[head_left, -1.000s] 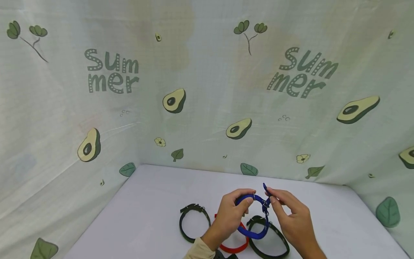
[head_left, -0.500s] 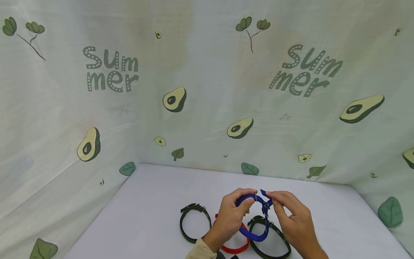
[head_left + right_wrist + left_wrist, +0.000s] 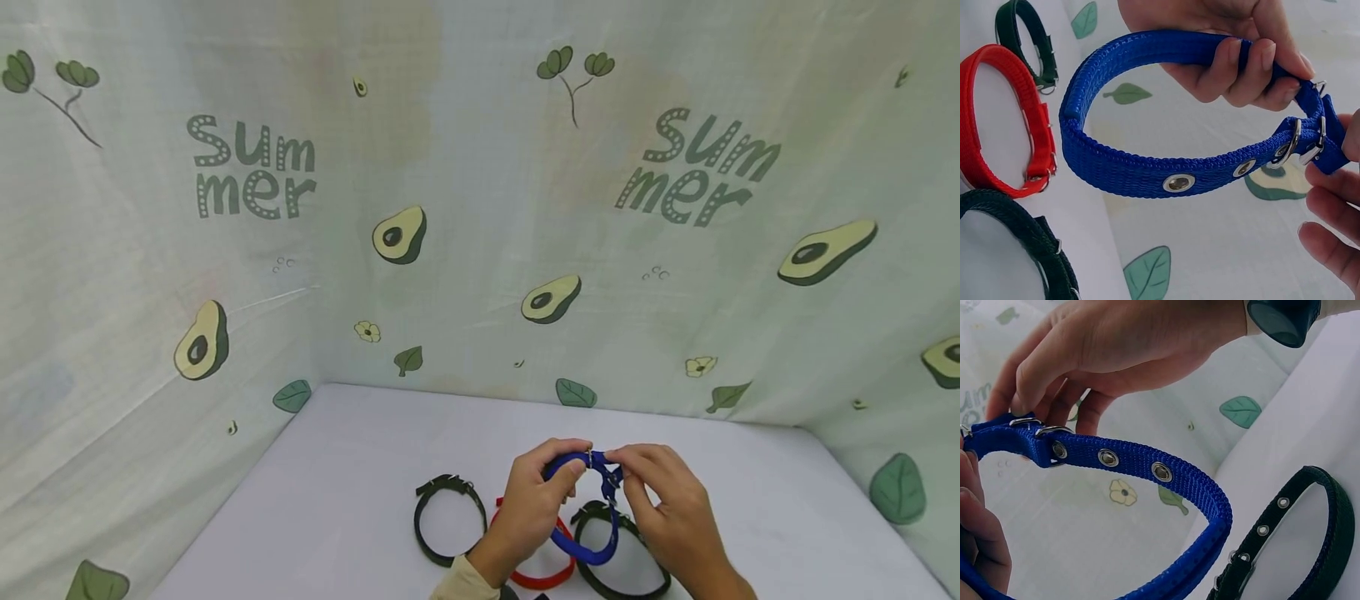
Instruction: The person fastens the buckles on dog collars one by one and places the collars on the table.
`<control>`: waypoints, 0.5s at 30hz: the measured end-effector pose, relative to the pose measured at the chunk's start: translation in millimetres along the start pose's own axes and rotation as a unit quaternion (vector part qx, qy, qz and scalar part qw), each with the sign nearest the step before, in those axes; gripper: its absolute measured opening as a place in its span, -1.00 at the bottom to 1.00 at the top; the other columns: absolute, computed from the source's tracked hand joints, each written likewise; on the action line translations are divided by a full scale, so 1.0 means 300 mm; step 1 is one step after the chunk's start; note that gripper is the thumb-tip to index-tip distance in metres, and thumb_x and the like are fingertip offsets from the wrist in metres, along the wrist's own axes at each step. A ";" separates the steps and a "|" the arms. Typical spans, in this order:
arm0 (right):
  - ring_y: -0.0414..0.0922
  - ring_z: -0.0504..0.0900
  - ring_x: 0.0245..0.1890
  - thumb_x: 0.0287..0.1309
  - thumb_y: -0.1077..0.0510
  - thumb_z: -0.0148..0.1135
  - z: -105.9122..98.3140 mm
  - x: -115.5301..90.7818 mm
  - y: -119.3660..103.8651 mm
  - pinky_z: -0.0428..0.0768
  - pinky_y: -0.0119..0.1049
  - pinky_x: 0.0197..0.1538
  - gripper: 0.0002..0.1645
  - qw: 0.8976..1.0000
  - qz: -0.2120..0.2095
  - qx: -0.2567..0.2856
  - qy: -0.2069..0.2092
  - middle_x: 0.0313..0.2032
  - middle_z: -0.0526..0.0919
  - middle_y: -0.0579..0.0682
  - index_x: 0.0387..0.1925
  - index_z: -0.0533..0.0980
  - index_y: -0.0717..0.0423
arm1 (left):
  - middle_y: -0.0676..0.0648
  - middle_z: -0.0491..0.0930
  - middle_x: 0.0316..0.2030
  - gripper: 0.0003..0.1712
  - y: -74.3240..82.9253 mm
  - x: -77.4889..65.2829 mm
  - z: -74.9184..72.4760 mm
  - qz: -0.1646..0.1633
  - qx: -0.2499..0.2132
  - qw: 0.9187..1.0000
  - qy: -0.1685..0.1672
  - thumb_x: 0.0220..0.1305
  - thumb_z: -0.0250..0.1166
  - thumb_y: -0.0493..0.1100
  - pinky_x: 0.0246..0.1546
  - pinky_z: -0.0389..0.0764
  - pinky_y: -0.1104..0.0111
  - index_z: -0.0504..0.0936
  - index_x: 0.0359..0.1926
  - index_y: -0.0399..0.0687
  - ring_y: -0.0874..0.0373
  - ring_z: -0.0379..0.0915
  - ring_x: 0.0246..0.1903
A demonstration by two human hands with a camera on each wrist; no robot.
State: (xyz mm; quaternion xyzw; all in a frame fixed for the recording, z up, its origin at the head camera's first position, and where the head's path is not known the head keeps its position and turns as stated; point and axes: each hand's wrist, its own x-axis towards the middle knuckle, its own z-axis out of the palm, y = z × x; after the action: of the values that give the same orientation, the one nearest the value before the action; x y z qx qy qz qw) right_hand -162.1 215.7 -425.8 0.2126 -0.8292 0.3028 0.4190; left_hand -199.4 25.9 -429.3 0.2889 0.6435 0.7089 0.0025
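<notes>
A blue pet collar (image 3: 588,554), buckled into a loop, is held up above the table between both hands. My left hand (image 3: 528,500) grips its padded band, thumb and fingers around it, beside a small metal keeper (image 3: 1320,87). My right hand (image 3: 671,508) pinches the strap's free end (image 3: 1333,150) just past the silver buckle (image 3: 1315,147), its fingertips close to the left ones. Metal eyelets (image 3: 1108,457) line the blue webbing. In the right wrist view only the right fingers (image 3: 1329,240) show at the edge, the lower ones spread.
On the white table (image 3: 360,467) lie a dark green collar (image 3: 420,525) to the left, a red collar (image 3: 542,581) partly behind the left arm, and another dark green collar (image 3: 660,558) under the right hand. A printed cloth (image 3: 465,167) hangs behind the table.
The strap's free end, which pointed up, has folded down leftward to the keeper by the left fingertips. My right hand has moved left with it; the left keeps its grip.
</notes>
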 end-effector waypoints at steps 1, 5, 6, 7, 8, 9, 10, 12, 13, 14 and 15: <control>-0.22 0.54 -0.15 0.07 0.47 0.23 0.002 0.000 -0.001 0.44 -0.65 -0.03 -0.60 1.000 -0.004 -0.003 0.001 -0.20 0.66 -0.16 -0.15 0.71 0.02 | 0.00 0.52 -0.34 -0.73 0.000 -0.001 -0.001 -0.001 0.001 1.000 0.000 0.47 0.21 -0.15 -0.37 0.53 0.48 0.66 0.09 -0.08 0.27 0.42 -0.41; -0.20 0.55 -0.17 0.07 0.45 0.22 0.006 -0.002 -0.005 0.45 -0.65 -0.04 -0.62 1.000 -0.016 -0.010 0.004 -0.21 0.66 -0.15 -0.16 0.72 0.04 | 0.00 0.53 -0.33 -0.73 -0.003 -0.003 -0.002 0.001 0.001 1.000 0.003 0.47 0.21 -0.14 -0.36 0.55 0.45 0.66 0.09 -0.07 0.26 0.42 -0.40; -0.20 0.54 -0.16 0.07 0.44 0.22 0.006 -0.002 -0.006 0.44 -0.65 -0.04 -0.63 1.000 -0.015 -0.012 0.003 -0.21 0.66 -0.16 -0.16 0.72 0.04 | 0.00 0.52 -0.33 -0.73 -0.003 -0.003 -0.001 0.002 0.001 1.000 0.003 0.46 0.21 -0.15 -0.36 0.55 0.44 0.66 0.09 -0.08 0.26 0.42 -0.40; -0.20 0.54 -0.16 0.08 0.44 0.22 0.005 -0.002 -0.007 0.44 -0.66 -0.04 -0.63 1.000 -0.014 -0.013 0.003 -0.21 0.66 -0.16 -0.16 0.72 0.04 | 0.00 0.52 -0.34 -0.73 -0.004 -0.002 -0.001 0.004 0.000 1.000 0.003 0.46 0.22 -0.15 -0.37 0.55 0.45 0.66 0.09 -0.09 0.26 0.42 -0.41; -0.20 0.54 -0.16 0.08 0.43 0.22 0.004 -0.002 -0.008 0.44 -0.66 -0.03 -0.64 1.000 -0.014 -0.015 0.002 -0.20 0.66 -0.16 -0.15 0.72 0.04 | -0.01 0.52 -0.34 -0.73 -0.005 -0.001 0.000 0.006 -0.001 1.000 0.003 0.46 0.22 -0.15 -0.38 0.54 0.46 0.66 0.09 -0.09 0.26 0.41 -0.41; -0.19 0.55 -0.15 0.08 0.43 0.23 0.003 -0.002 -0.008 0.44 -0.66 -0.02 -0.64 1.000 -0.014 -0.016 0.001 -0.20 0.66 -0.15 -0.15 0.72 0.05 | -0.01 0.52 -0.34 -0.73 -0.007 0.000 0.001 0.008 -0.001 1.000 0.003 0.46 0.22 -0.15 -0.38 0.53 0.47 0.66 0.09 -0.09 0.26 0.41 -0.41; -0.19 0.55 -0.15 0.09 0.43 0.23 0.002 -0.002 -0.009 0.43 -0.66 -0.02 -0.65 1.000 -0.013 -0.018 -0.001 -0.20 0.66 -0.14 -0.15 0.72 0.05 | -0.02 0.51 -0.34 -0.73 -0.008 0.001 0.001 0.009 -0.001 1.000 0.004 0.46 0.22 -0.15 -0.39 0.53 0.48 0.66 0.09 -0.09 0.27 0.41 -0.42; -0.18 0.55 -0.13 0.10 0.41 0.24 0.001 -0.002 -0.010 0.42 -0.67 0.01 -0.66 1.000 -0.011 -0.022 -0.006 -0.19 0.66 -0.14 -0.14 0.72 0.06 | -0.02 0.51 -0.35 -0.73 -0.010 0.003 0.002 0.008 0.001 1.000 0.006 0.46 0.22 -0.15 -0.40 0.51 0.49 0.66 0.09 -0.09 0.27 0.41 -0.42; -0.18 0.55 -0.13 0.10 0.40 0.25 0.001 -0.002 -0.011 0.42 -0.68 0.02 -0.67 1.000 -0.008 -0.024 -0.009 -0.19 0.66 -0.14 -0.14 0.72 0.06 | -0.02 0.51 -0.35 -0.73 -0.010 0.004 0.002 0.006 0.002 1.000 0.008 0.46 0.22 -0.15 -0.41 0.50 0.50 0.67 0.09 -0.08 0.27 0.41 -0.42; -0.16 0.57 -0.13 0.10 0.40 0.26 0.001 -0.002 -0.012 0.42 -0.68 0.02 -0.68 1.000 -0.009 -0.026 -0.011 -0.18 0.67 -0.12 -0.14 0.72 0.07 | -0.02 0.51 -0.35 -0.73 -0.010 0.004 0.001 0.004 0.002 1.000 0.009 0.46 0.22 -0.15 -0.41 0.50 0.50 0.67 0.09 -0.08 0.26 0.41 -0.43; -0.16 0.58 -0.15 0.11 0.39 0.26 0.002 -0.003 -0.013 0.43 -0.68 0.02 -0.68 0.999 -0.009 -0.028 -0.012 -0.18 0.66 -0.12 -0.13 0.71 0.08 | -0.01 0.51 -0.35 -0.73 -0.009 0.004 0.001 0.001 0.003 1.000 0.011 0.45 0.23 -0.15 -0.41 0.50 0.50 0.67 0.09 -0.08 0.26 0.41 -0.43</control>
State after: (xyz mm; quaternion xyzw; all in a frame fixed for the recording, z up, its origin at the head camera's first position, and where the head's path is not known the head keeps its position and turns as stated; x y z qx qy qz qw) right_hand -159.6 212.6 -425.5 0.2117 -0.8407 0.2728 0.4171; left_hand -201.4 27.1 -431.4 0.2817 0.6453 0.7101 -0.0066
